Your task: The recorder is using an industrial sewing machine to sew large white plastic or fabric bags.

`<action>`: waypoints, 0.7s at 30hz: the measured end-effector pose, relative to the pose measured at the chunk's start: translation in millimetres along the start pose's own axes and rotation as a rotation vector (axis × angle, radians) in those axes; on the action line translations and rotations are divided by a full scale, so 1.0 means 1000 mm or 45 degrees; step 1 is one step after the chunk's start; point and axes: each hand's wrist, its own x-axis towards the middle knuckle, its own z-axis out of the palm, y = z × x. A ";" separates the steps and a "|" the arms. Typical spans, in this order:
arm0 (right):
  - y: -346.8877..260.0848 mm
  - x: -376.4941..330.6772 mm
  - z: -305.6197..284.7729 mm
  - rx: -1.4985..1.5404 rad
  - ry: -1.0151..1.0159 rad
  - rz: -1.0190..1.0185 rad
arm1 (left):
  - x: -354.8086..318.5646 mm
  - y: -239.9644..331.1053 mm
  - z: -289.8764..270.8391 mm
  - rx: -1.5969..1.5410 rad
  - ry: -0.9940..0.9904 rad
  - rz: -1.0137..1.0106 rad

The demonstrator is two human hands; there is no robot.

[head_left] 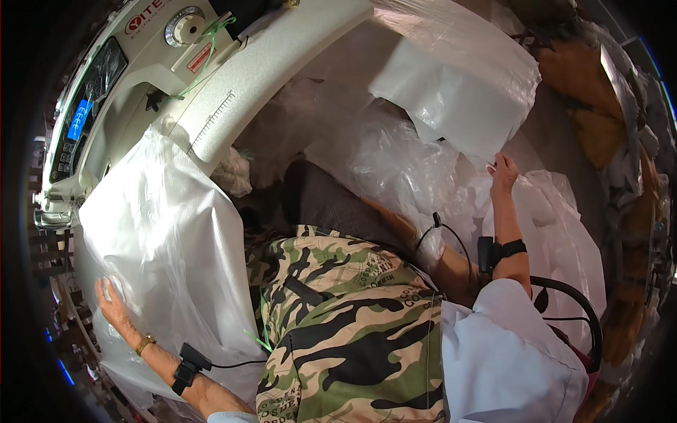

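A large white woven-plastic sheet (169, 233) hangs at the left, draped from the sewing machine's bed down beside my lap. My left hand (113, 304) rests against its lower left part with fingers stretched out. Over at the right, my right hand (503, 174) is closed in a pinch at the lower corner of another white plastic sheet (479, 84), which spreads beyond the machine's far edge. Crumpled clear plastic (402, 162) lies between that sheet and my legs.
The white sewing machine (162, 56) with a lit control panel (83, 116) stands at upper left; green thread (204, 53) hangs on it. More white plastic (557, 233) is heaped at the right, near brown material (592, 134). Black cables (236, 364) run from my wrist devices.
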 end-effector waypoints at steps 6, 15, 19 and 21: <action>-0.076 0.045 -0.016 -0.370 0.006 -0.976 | -0.004 0.091 -0.043 0.113 0.215 0.217; -0.257 -0.107 0.077 0.373 -0.728 -0.743 | -0.064 0.295 -0.089 -0.312 0.221 0.642; -0.244 -0.195 0.082 0.486 -1.112 -0.492 | -0.104 0.398 -0.061 -0.597 -0.275 1.004; -0.227 -0.242 0.098 0.873 -1.438 -0.142 | -0.124 0.432 -0.048 -0.732 -0.409 1.127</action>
